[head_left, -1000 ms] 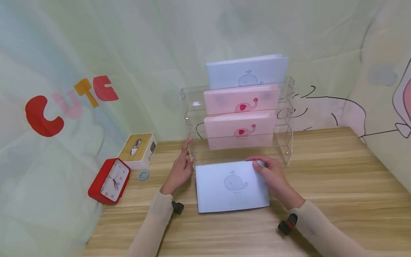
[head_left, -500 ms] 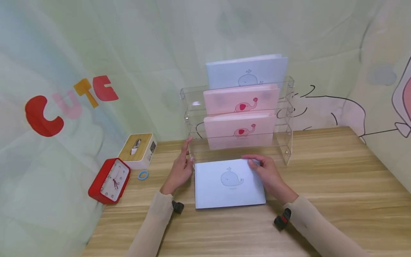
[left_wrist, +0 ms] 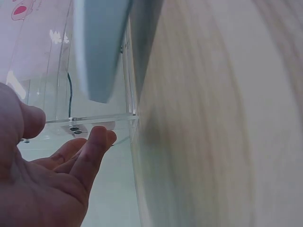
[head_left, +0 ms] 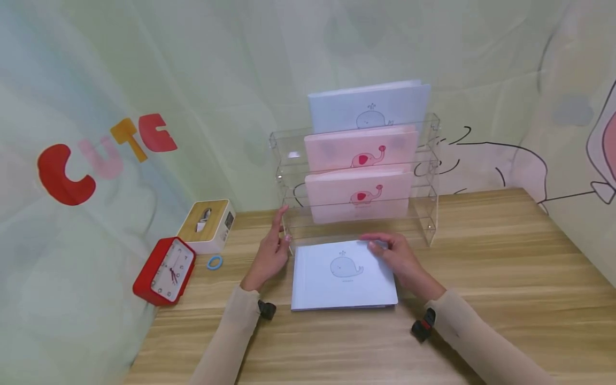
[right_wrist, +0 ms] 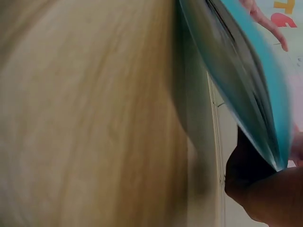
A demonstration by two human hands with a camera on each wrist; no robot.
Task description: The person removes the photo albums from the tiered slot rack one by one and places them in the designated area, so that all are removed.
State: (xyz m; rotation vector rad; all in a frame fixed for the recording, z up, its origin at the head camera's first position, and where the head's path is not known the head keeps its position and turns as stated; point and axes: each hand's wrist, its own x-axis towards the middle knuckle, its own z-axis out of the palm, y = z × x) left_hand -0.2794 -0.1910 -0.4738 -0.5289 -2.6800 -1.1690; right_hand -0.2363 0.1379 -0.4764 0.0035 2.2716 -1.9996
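In the head view, my right hand pinches a light-blue whale album at its far right edge, thumb on the cover. In the right wrist view the album shows its page edges, with fingers underneath, raised off the wooden table. My left hand holds the left side panel of a clear acrylic rack; the left wrist view puts the thumb and fingers on opposite sides of that panel. Two pink elephant albums, a front one and a middle one, stand in the rack, with another blue whale album behind.
At the left of the wooden table are a red alarm clock, a white box with a wooden lid and a small blue ring. A printed curtain hangs behind the rack.
The right hand and the blue album have shifted left and slightly toward the rack, mostly in the first half second. The left hand has kept its place on the rack.
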